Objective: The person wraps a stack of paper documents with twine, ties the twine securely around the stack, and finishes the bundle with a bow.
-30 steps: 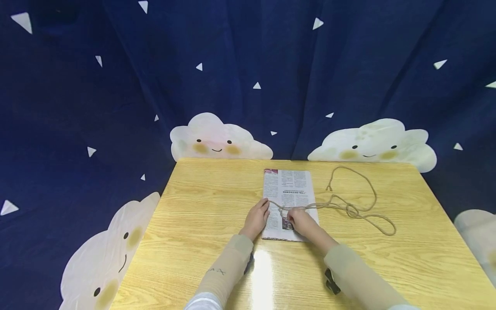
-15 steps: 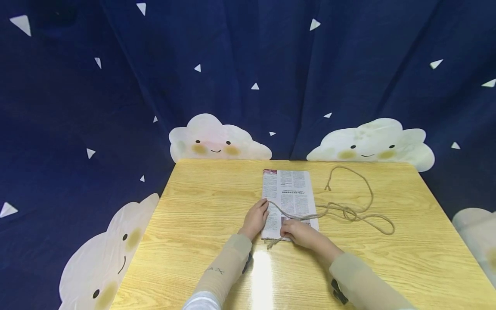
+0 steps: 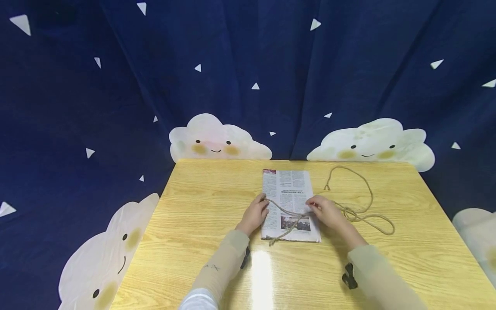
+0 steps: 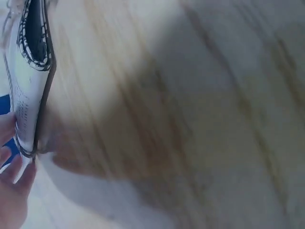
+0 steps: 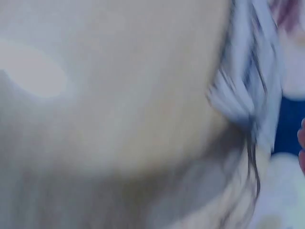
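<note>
A folded newspaper (image 3: pixel 292 185) lies on the wooden table, its printed side up. My left hand (image 3: pixel 253 215) holds its left edge, the thumb on top and the fingertips by the twine (image 3: pixel 284 209) that crosses the paper. In the left wrist view, the twine wraps round the newspaper (image 4: pixel 27 90) close to the fingers (image 4: pixel 26 176). One frayed twine end hangs over the paper's front edge. My right hand (image 3: pixel 327 213) is over the right edge, fingers loosely bent near the twine; no firm hold shows. The right wrist view is blurred.
To the right, the rest of the twine (image 3: pixel 366 216) lies in loose loops on the table (image 3: pixel 209 189), with another frayed end toward the back. A dark blue curtain (image 3: pixel 240 56) with cloud prints hangs behind the table's far edge.
My right hand has let go of the frayed twine end at the newspaper's front and moved right and back to its right edge. The left hand stays at the left edge.
</note>
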Demonstrator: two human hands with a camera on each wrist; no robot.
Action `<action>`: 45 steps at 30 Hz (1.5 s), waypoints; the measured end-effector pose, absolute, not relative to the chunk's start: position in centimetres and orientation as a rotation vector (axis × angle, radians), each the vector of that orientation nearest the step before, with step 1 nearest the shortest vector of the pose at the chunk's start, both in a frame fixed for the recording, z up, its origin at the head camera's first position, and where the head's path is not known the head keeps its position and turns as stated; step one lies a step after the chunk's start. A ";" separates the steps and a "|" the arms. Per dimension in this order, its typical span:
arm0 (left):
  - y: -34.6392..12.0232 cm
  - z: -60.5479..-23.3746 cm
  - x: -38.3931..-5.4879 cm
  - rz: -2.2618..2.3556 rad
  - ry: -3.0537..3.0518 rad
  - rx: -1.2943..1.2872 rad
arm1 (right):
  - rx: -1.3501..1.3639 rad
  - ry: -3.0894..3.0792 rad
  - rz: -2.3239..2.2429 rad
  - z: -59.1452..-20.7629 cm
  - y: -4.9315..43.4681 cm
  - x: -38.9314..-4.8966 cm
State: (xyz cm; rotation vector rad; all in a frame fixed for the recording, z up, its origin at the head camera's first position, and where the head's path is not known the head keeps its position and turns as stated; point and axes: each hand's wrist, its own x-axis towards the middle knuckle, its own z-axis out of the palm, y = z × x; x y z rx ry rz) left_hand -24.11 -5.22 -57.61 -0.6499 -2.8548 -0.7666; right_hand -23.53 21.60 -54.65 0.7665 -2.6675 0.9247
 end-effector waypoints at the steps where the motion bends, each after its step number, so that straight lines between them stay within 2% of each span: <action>1: -5.1 -57.6 -24.2 -0.749 -2.840 -0.650 | 0.675 -2.689 0.918 -54.3 22.6 -23.9; 4: -4.4 -57.4 -24.0 -0.701 -2.797 -0.654 | 0.484 -2.792 0.847 -53.8 25.5 -24.8; 6: -3.5 -57.2 -23.6 -0.678 -2.800 -0.667 | 0.457 -2.885 0.763 -53.7 27.0 -25.2; 14: 1.2 -56.5 -21.5 -0.772 -3.034 -0.702 | 0.647 -3.024 0.501 -54.8 28.9 -26.4; 22: 3.0 -57.2 -20.8 -0.386 -3.086 -0.622 | 0.617 -3.106 0.638 -55.8 28.7 -27.1; 29: 2.7 -57.1 -20.7 -0.481 -3.092 -0.582 | 0.672 -3.109 0.661 -56.3 28.7 -27.1; 34: 2.0 -56.7 -20.7 -0.666 -3.108 -0.564 | 0.560 -3.104 0.691 -56.1 28.8 -27.0; 45: -3.6 -56.0 -21.7 -0.748 -3.031 -0.488 | 0.458 -3.035 0.626 -55.3 29.8 -26.6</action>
